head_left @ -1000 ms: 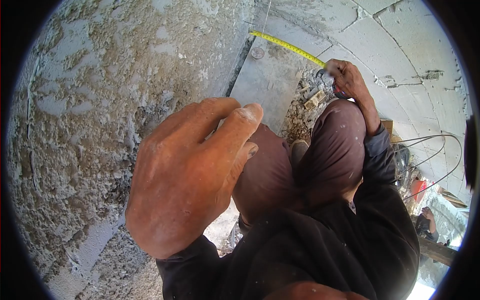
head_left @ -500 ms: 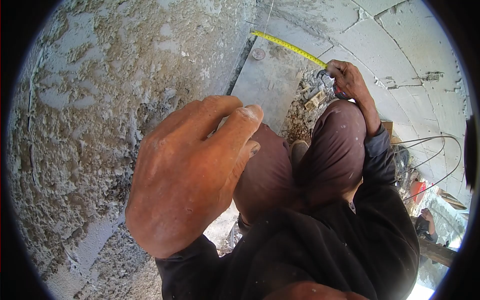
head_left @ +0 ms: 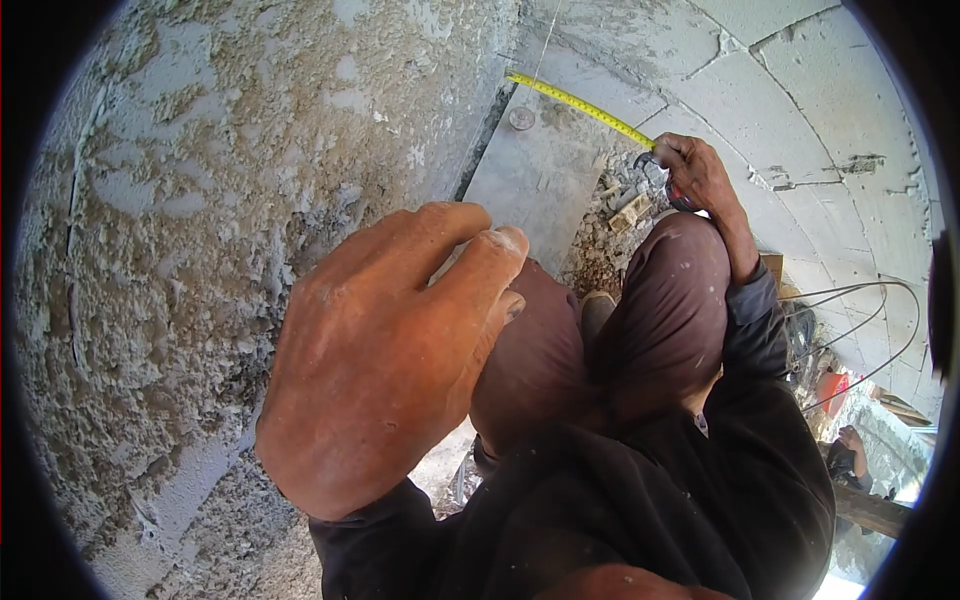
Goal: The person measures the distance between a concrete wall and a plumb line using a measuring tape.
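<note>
My right hand (head_left: 697, 172) is closed around a tape measure (head_left: 682, 196), whose case is mostly hidden by the fingers. Its yellow blade (head_left: 580, 104) stretches up and left to the rough wall, passing by a thin string (head_left: 549, 38). A round metal weight (head_left: 522, 118), resembling a plumb bob, appears just below the blade over a grey board (head_left: 535, 170). Close to the camera, my left hand (head_left: 385, 350) is raised in front of the rough wall. Its fingers are curled towards the thumb, and anything between them is hidden.
Rough, patchily plastered wall (head_left: 200, 250) rises at left; a pale block wall (head_left: 800, 110) stands at right. Rubble (head_left: 600, 235) lies between the board and my knees (head_left: 680, 260). A looped cable (head_left: 915, 310) and another person's hand (head_left: 850, 440) are at far right.
The view has shifted slightly, so the tape, weight and board sit a little lower. Both hands keep nearly the same pose, and the blade still reaches the rough wall.
</note>
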Available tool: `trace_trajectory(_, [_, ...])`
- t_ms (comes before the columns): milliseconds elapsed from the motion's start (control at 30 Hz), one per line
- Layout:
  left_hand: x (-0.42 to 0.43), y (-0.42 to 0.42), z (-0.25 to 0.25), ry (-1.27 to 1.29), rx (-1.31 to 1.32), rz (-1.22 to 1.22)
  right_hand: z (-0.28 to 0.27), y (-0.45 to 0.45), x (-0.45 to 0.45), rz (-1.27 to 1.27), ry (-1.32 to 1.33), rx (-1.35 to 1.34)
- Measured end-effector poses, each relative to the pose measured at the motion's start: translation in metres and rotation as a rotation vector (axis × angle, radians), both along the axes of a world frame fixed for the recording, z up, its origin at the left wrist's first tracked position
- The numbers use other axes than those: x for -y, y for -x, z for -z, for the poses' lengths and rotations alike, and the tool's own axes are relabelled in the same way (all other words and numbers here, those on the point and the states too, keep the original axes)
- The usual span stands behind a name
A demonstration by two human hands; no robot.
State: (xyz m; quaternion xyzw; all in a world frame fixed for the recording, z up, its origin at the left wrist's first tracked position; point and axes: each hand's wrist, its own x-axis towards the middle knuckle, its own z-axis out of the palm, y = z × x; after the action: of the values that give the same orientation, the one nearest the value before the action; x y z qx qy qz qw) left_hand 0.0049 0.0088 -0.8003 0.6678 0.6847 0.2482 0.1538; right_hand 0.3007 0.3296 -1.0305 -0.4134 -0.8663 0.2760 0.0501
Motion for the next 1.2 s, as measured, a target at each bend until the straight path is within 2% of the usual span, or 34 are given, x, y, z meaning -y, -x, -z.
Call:
trace_trajectory(667, [-0.003,0.001,0.003,-0.018,-0.015,0.004,-0.005,-0.009,0.002,0.024,0.002,-0.077])
trace_trajectory(800, [-0.01,0.004,0.008,-0.045,0.027,-0.008,-0.012,-0.028,0.011,0.117,0.125,-0.131])
trace_trajectory(867, [-0.021,0.007,0.015,-0.05,0.015,-0.012,-0.012,-0.043,0.017,0.116,0.045,-0.219])
trace_trajectory(900, [-0.029,0.011,0.021,-0.022,0.088,-0.041,-0.007,-0.051,0.016,0.123,0.049,-0.238])
trace_trajectory(967, [-0.042,0.001,0.035,0.004,0.151,-0.058,0.005,-0.07,0.013,0.152,0.171,-0.358])
trace_trajectory(1033, [-0.054,-0.011,0.048,0.058,0.238,-0.145,-0.016,-0.064,0.022,0.228,0.191,-0.487])
trace_trajectory(1100, [-0.065,-0.042,0.054,0.103,0.303,-0.06,-0.047,-0.056,0.03,0.345,0.312,-0.654])
trace_trajectory(1133, [-0.071,-0.065,0.057,0.055,0.322,-0.034,-0.062,-0.05,0.034,0.329,0.311,-0.667])
trace_trajectory(1200, [-0.087,-0.102,0.068,-0.077,0.376,0.006,-0.092,-0.03,0.044,0.08,0.08,-0.802])
